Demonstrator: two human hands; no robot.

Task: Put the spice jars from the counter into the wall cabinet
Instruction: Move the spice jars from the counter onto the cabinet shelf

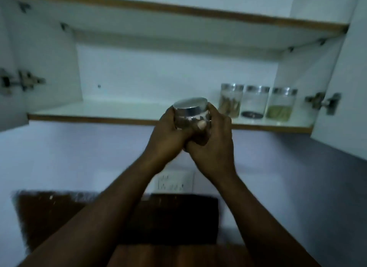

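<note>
A clear spice jar (pixel 190 110) with a silver lid and dark contents is raised in front of the open wall cabinet, level with the front edge of its lower shelf (pixel 123 107). My left hand (pixel 168 135) grips its left side and my right hand (pixel 211 141) wraps its right side and base. Three clear jars stand in a row at the right end of that shelf: one with brown sticks (pixel 230 101), one nearly empty with a dark bottom (pixel 255 102), and one with green spice (pixel 282 105).
Both cabinet doors stand open, the left door (pixel 12 72) and the right door (pixel 345 92), with metal hinges showing. An upper shelf (pixel 178 18) spans above. Below are a wall socket plate (pixel 174 182), a dark board (pixel 170 217) and a wooden surface (pixel 178 254).
</note>
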